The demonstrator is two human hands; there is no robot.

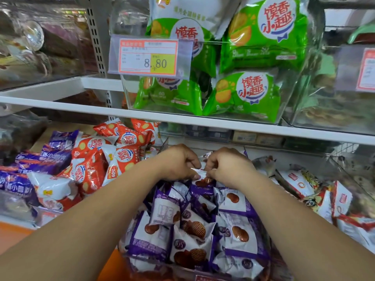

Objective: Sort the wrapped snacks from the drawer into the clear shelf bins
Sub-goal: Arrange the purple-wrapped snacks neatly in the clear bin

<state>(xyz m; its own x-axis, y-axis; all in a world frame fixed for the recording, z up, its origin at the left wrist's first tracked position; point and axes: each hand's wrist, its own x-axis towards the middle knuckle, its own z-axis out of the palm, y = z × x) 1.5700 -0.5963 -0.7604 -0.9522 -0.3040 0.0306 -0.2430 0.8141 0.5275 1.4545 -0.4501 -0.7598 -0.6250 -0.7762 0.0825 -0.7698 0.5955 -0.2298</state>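
The left hand (178, 163) and right hand (229, 167) meet at the back of the clear bin (138, 269), each pinching one small packet (199, 173) with curled fingers. It sits atop the bin's purple-and-white snack pile (194, 230). Red bags (95, 165) lie left of the bin and green bags (253, 94) sit above it.

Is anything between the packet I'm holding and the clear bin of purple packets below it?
Nothing visible does. The left hand and right hand pinch the packet over the far end of the clear bin, which is open on top; only the piled purple packets lie beneath.
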